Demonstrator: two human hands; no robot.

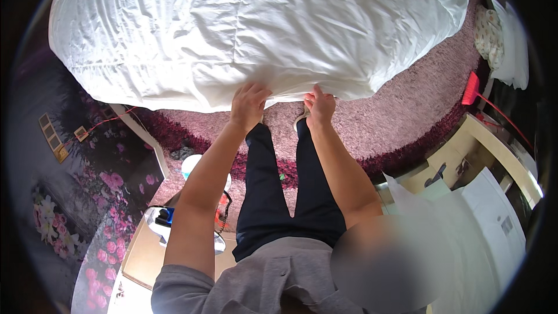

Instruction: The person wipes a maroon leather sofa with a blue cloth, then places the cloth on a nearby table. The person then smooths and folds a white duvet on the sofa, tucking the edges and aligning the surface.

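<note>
A large white quilt (pixel 270 30) with stitched seams and many wrinkles spreads across the upper part of the head view. Its near edge hangs in front of my legs. My left hand (pixel 250 104) grips that edge with curled fingers, a little left of centre. To its right, my right hand (pixel 320 105) pinches the same edge between thumb and fingers. A short stretch of the hem runs between the two hands. What lies beneath the quilt is hidden.
Under my feet is a pink shaggy rug (pixel 405 109) with a dark red border. A red broom (pixel 471 89) leans at the right, near white fabric (pixel 510 48). White sheeting (pixel 462 222) covers something at lower right. A red cable (pixel 100 125) runs from a wall socket (pixel 62 153).
</note>
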